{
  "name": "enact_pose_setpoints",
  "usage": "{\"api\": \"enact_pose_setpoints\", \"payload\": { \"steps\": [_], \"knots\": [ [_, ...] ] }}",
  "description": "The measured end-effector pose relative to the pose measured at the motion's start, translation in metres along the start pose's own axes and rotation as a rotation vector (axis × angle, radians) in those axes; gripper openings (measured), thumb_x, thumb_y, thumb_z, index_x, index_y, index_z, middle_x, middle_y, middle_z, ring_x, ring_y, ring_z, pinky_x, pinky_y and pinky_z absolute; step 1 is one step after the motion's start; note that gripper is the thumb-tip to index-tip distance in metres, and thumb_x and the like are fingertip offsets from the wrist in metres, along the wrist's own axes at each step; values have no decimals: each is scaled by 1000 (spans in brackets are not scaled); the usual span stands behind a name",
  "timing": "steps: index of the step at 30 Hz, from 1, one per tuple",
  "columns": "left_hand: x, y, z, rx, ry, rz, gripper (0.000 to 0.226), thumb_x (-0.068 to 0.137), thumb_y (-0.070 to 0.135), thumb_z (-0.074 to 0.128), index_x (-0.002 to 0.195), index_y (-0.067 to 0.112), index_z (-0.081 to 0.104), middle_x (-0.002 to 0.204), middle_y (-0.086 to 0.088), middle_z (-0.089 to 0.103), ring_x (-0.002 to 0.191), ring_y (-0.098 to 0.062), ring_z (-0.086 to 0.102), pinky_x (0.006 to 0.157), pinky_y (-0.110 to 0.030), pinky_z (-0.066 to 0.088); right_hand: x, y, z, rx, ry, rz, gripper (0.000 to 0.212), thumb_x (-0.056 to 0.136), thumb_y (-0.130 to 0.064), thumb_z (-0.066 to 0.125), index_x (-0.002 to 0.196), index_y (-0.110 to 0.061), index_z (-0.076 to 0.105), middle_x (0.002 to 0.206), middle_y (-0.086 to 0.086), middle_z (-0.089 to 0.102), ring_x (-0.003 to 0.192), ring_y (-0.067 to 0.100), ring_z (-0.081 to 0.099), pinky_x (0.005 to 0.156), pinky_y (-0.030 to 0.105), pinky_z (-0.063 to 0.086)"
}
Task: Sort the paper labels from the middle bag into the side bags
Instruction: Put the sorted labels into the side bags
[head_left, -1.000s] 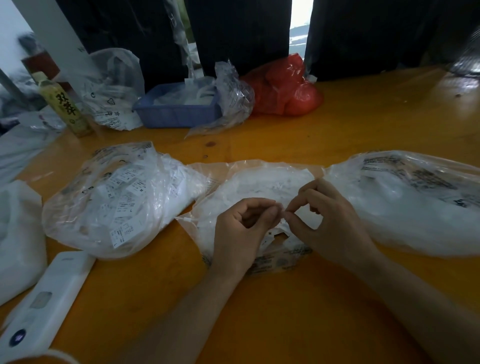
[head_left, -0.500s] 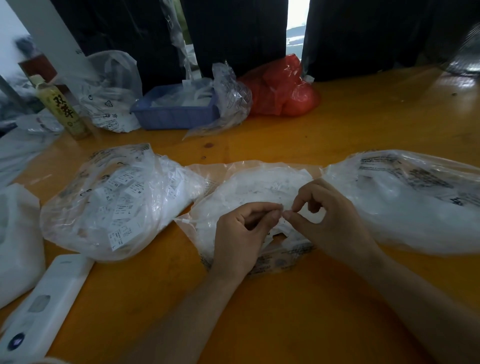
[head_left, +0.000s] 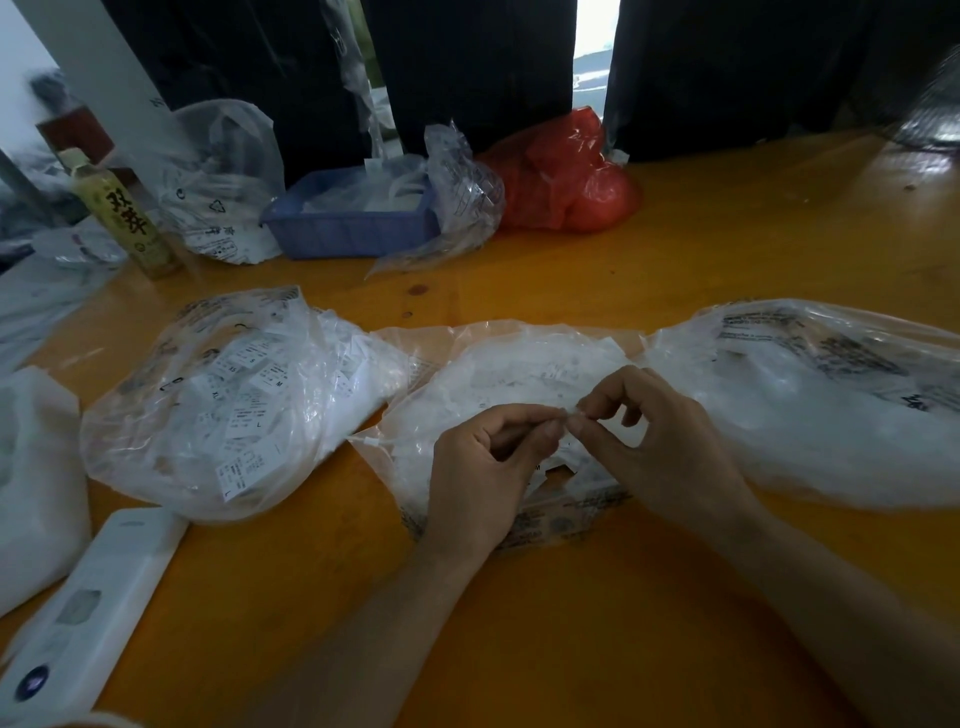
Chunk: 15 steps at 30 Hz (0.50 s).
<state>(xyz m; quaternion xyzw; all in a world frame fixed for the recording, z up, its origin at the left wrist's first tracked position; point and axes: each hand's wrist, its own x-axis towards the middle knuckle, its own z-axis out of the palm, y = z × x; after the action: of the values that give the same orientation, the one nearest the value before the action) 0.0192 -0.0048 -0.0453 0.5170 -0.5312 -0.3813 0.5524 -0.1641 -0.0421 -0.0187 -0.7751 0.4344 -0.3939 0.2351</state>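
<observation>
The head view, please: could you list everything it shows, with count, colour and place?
middle bag: 1, clear, white labels inside, table centre, under the hands
left bag: 1, clear, printed white labels inside, left of centre
right bag: 1, clear, white contents, right of centre
label: 1, white, tiny, pinched between both hands
tray: 1, blue, far side
red bag: 1, far side, right of tray
bottle: 1, yellowish, far left
white device: 1, near left
table: 1, orange
left hand: 1, pinching label
right hand: 1, pinching label
</observation>
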Motion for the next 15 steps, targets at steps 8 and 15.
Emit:
{"api": "enact_pose_setpoints", "payload": {
  "steps": [8,15],
  "knots": [
    [2,1,-1,-159,17,-82,15,95,21,80,108,15,79,98,-4,83,95,-23,81,84,-33,66,4,1,-10,453,180,152,11,92,-27,72,96,-21,64,91,-5,68,85,22,65,74,28,57],
    [4,4,-2,-247,4,-133,15,98,14,75,112,12,76,103,-6,83,95,-25,81,78,-27,64,7,4,-6,163,-102,189,52,78,-63,62,122,-39,51,103,-24,64,86,3,63,68,16,53]
  ]
}}
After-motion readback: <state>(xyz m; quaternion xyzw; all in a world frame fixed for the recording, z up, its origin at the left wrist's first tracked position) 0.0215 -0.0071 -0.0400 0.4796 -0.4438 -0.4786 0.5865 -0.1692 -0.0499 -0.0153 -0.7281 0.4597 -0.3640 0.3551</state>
